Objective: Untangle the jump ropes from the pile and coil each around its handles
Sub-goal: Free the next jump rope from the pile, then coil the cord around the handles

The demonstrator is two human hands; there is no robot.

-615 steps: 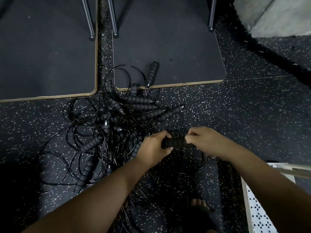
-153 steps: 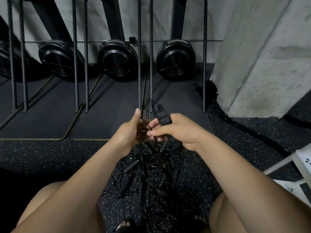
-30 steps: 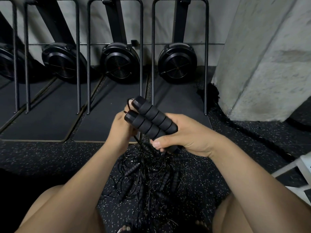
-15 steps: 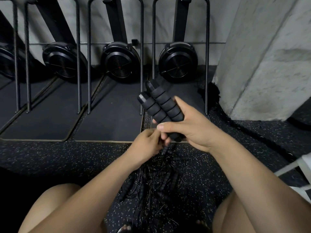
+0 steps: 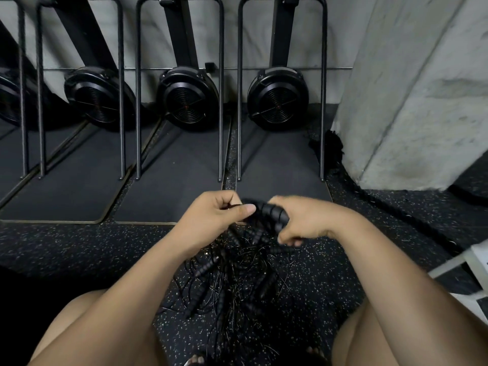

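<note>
Now your right hand (image 5: pixel 306 223) clamps the paired handles (image 5: pixel 269 213) level while your left hand (image 5: pixel 216 217) pinches cord (image 5: pixel 231 206) at their left end, likely to feed a wrap. The tangled pile (image 5: pixel 232 281) lies just below on the speckled floor (image 5: pixel 79 249).

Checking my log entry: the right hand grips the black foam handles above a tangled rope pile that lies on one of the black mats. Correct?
Not quite. The head view shows the pile on the speckled floor, nearer the person than the black mats. The right hand does grip the foam handles above it.
</note>
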